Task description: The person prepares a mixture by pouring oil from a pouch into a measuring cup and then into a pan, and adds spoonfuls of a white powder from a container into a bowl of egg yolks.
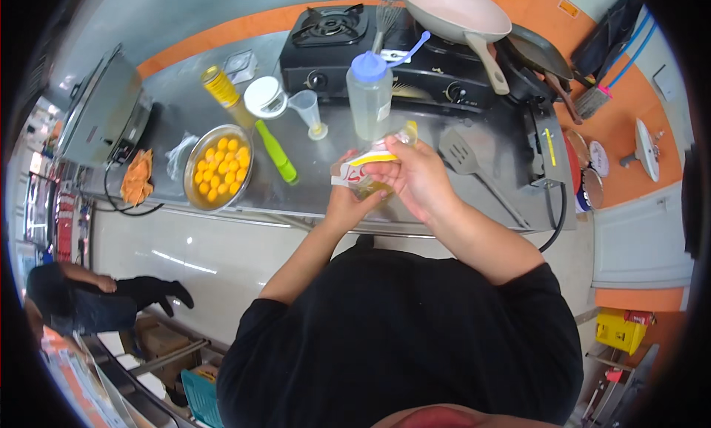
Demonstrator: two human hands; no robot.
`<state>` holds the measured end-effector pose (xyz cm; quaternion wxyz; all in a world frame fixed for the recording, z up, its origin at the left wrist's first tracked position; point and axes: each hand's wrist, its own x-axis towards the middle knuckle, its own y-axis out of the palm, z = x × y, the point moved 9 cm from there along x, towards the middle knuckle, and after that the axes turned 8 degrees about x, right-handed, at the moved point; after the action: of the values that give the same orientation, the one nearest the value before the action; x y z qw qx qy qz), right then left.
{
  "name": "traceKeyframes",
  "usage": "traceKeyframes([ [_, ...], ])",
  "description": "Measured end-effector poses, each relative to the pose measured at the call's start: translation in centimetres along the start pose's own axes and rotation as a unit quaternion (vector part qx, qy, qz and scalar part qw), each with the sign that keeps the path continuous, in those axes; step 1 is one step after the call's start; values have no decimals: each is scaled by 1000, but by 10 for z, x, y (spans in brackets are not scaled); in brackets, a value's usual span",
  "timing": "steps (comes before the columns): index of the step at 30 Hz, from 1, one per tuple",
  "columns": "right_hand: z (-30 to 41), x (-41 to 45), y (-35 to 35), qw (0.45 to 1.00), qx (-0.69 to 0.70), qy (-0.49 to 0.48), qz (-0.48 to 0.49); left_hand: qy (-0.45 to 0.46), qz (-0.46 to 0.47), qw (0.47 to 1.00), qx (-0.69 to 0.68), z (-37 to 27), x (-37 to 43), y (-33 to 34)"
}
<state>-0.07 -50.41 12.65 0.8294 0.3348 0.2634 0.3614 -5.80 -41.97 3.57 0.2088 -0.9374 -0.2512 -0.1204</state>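
A clear plastic packet (361, 167) with a yellow and white print and red lettering is held above the counter's front edge. My right hand (419, 178) pinches its upper part between thumb and fingers. Lower down, my left hand (350, 206) grips the packet from the left and beneath, its fingers partly hidden. Something yellowish shows through the plastic between the hands. Just behind stands a squeeze bottle (369, 103) with a blue cap and clear liquid. A grey slotted spatula (461, 153) lies to the right, and a green-handled utensil (276, 150) to the left.
A metal bowl (248, 178) of several egg yolks sits on the steel counter (316, 192), near an orange cloth (138, 178). Further back are a yellow can (219, 86), a kitchen scale (265, 97), a measuring cup (305, 106), a gas stove (333, 61) and a frying pan (452, 11). Another person (83, 294) is at left.
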Motion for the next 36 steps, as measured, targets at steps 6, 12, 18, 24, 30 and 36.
traceKeyframes([
  [6, 28, 27, -36, 995, 12, -47, -87, 19, 94, 995, -16, 22, 57, 28],
  [12, 55, 18, -75, 973, -216, -7, 81, -15, 188, 980, -60, 38, 68, 41],
  [18, 104, 49, -78, 876, -382, -293, 15, -95, 227, 964, -98, 50, 62, 40],
  [24, 64, 79, -66, 874, -324, -254, 259, 2, 193, 981, -23, 6, 70, 14],
  [30, 50, 57, -53, 882, -221, -365, 202, -41, 109, 991, -67, 10, 49, 1],
  [36, 36, 67, -36, 902, -213, -367, 77, -79, 84, 981, -158, 28, 53, -13],
])
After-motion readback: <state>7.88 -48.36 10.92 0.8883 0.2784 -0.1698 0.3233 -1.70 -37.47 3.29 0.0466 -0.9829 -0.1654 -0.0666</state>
